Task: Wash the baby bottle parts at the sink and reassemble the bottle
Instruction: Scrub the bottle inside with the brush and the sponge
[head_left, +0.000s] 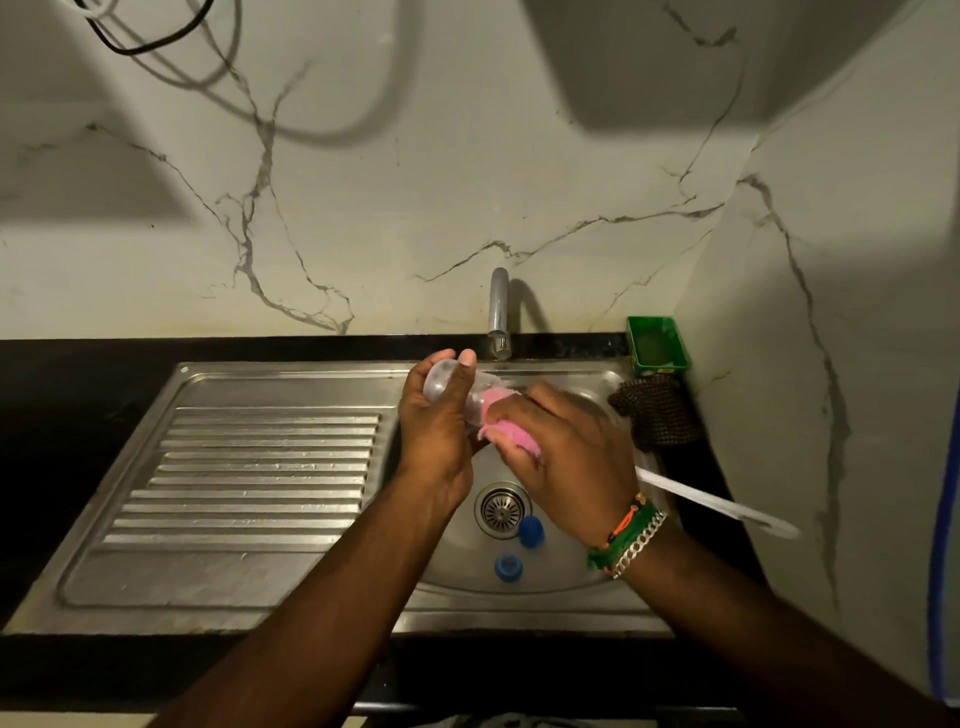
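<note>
Clear bottle (441, 382) gripped in left hand (439, 431) above sink (291, 566) drain (502, 509). Pink sponge (506, 434) pinched by right hand (566, 457), pressed on bottle. Two blue parts (531, 531) lie beside drain.

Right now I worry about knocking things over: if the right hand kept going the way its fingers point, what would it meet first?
Probably the left hand: the right hand, gripping the pink sponge, points left at the clear bottle held there.
</note>
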